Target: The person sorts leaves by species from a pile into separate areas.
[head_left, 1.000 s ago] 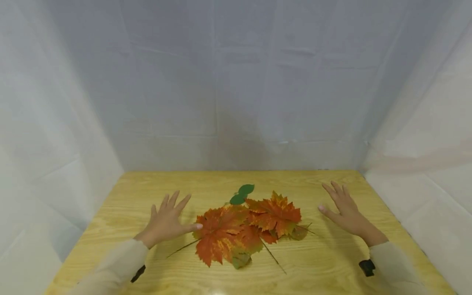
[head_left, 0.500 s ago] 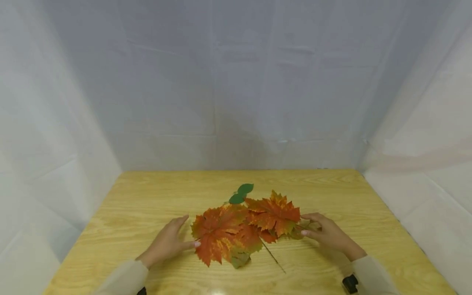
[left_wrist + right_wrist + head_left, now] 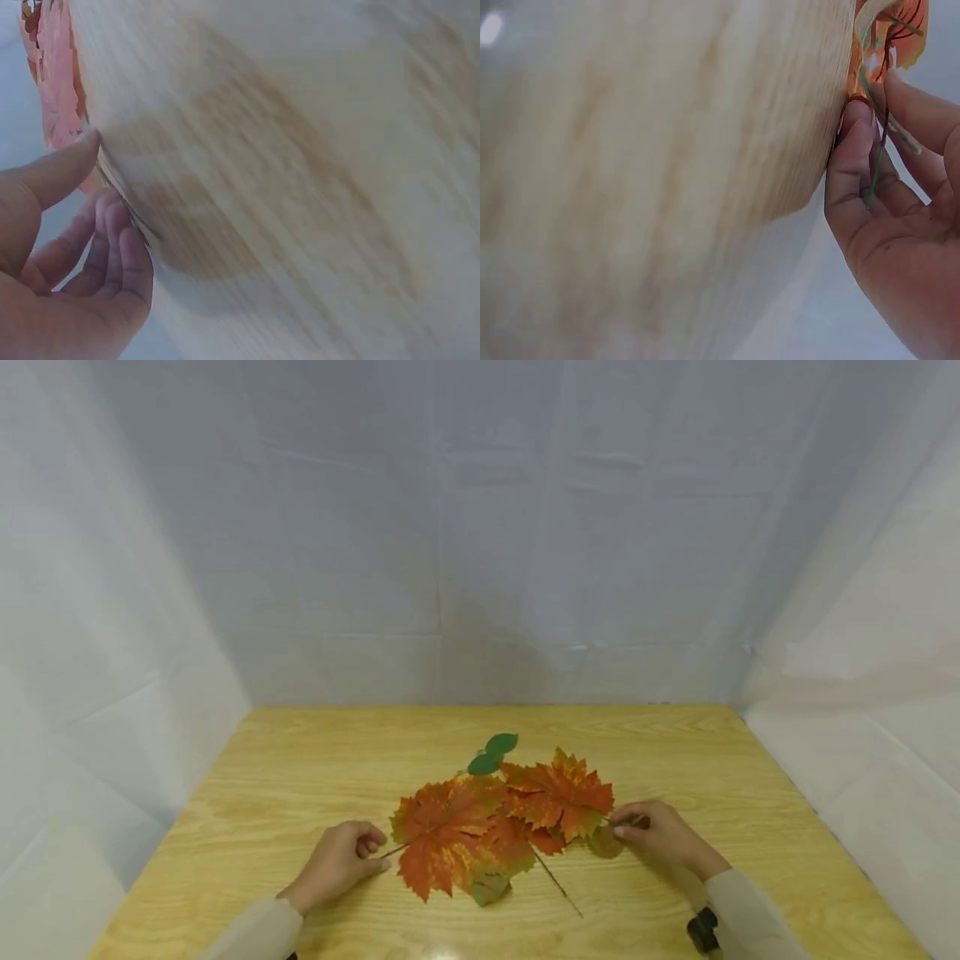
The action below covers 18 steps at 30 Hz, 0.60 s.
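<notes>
your left hand (image 3: 341,860) has curled in, pinching the near-left leaf's stem (image 3: 392,852); your right hand (image 3: 660,835) now seems to pinch a stem at the leaf pile (image 3: 502,827), mid-table.

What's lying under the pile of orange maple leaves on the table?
Under the orange maple leaves a greenish leaf pokes out at the near edge, and thin stems stick out onto the wooden table. Anything else beneath is covered by the leaves.
</notes>
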Tool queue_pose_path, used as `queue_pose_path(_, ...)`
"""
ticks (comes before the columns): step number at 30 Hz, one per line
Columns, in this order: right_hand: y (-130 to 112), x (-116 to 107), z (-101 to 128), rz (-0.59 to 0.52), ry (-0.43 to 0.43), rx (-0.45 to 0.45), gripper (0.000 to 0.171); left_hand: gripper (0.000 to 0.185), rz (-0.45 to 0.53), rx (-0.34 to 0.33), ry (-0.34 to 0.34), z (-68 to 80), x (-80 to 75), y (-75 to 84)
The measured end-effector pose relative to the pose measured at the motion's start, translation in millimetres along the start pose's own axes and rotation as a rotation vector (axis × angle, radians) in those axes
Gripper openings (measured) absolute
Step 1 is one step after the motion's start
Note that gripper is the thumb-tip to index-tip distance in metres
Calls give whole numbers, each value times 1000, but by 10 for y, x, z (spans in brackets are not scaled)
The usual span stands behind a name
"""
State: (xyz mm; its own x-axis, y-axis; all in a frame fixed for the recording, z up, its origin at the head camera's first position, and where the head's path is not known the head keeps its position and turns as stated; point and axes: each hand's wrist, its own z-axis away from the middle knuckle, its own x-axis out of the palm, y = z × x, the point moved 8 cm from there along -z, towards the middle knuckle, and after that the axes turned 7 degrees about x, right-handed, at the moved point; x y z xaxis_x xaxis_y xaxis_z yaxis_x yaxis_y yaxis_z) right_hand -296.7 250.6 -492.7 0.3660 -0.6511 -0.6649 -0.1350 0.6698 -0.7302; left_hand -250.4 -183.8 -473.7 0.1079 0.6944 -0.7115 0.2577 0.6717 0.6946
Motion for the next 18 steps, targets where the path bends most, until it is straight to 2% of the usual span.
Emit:
queue_pose_path(6,14,16,-39,-60,-53,33,23,13,26,47,-39,-30,6,7)
queue_pose_path(10,41,30,-57,-117,-92,52,23,9,31,53,-66,-43,9,5)
queue_pose_path(14,76,26,-75,-136,-94,69,23,9,31,56,-82,-62,11,4)
queue_pose_path(18,94,18,-85,-132,-83,70,23,9,18,90,-107,-82,15,28)
